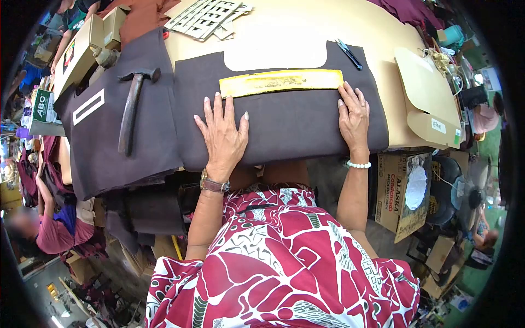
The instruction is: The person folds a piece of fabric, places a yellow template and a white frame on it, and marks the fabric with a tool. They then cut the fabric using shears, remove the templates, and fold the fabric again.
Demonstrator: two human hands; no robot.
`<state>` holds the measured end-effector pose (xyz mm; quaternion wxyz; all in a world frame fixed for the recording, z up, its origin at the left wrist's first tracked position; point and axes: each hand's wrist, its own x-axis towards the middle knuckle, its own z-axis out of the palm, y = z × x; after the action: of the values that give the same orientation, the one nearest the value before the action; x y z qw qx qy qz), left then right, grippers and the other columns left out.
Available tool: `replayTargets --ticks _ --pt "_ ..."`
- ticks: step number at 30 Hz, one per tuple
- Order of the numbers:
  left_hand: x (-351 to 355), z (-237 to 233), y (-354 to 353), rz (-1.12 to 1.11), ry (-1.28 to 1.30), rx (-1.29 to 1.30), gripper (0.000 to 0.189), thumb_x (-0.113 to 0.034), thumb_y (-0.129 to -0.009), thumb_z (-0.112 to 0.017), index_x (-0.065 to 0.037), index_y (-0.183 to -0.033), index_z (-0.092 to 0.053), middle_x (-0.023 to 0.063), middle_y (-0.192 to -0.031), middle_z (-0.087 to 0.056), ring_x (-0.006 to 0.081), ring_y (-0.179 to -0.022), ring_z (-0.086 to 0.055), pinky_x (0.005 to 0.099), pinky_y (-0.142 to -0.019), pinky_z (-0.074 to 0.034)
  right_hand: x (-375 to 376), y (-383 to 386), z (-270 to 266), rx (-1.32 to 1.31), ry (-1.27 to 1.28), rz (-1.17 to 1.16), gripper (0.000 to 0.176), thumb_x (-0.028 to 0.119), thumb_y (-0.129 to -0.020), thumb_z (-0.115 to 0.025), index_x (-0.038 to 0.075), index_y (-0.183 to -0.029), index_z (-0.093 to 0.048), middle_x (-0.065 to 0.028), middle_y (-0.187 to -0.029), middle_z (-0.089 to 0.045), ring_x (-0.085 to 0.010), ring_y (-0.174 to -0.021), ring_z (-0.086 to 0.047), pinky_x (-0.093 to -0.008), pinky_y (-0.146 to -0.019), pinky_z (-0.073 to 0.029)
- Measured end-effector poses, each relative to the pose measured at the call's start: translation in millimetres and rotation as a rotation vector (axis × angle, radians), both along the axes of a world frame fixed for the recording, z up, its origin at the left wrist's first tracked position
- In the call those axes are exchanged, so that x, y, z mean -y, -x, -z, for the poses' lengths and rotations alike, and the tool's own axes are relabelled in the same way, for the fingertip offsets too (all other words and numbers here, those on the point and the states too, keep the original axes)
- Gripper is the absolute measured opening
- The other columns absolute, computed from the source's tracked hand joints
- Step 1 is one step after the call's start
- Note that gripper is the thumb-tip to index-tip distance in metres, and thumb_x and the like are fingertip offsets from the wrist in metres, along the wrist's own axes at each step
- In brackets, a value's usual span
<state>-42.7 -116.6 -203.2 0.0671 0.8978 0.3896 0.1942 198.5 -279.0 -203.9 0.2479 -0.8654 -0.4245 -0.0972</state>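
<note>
A long yellow strip with worn, dark marks lies across a dark brown leather-like sheet. Flat on the sheet, fingers spread, my left hand has its fingertips at the strip's lower left edge. My right hand rests with fingers stretched out, its fingertips by the strip's right end. Neither hand grips anything. Beyond the right hand, thread snips with dark handles lie on the sheet. A hammer lies on more dark sheet to the left, beside a white rectangular frame.
Cut-out card templates lie at the table's back. An open cardboard folder is on the right and a cardboard box on the left. Below the table's right side stands an Alaska carton. Other people sit or stand at both sides.
</note>
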Motion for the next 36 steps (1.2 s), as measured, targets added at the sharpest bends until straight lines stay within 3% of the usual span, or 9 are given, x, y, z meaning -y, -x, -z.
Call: replayTargets --ticks 36 --pt "-0.4 -0.6 -0.3 -0.001 0.014 -0.007 0.054 -0.034 -0.089 -0.054 -0.004 -0.133 -0.044 0.0193 -0.14 -0.037 0.0399 -0.133 -0.026 0.0649 -0.103 -0.018 0.8 -0.3 0.5 -0.022 0.033 0.006 0.036 0.019 -0.09 -0.05 0.013 -0.125 -0.056 -0.0056 -0.136 -0.049 -0.0355 -0.127 -0.039 -0.052 -0.106 -0.024"
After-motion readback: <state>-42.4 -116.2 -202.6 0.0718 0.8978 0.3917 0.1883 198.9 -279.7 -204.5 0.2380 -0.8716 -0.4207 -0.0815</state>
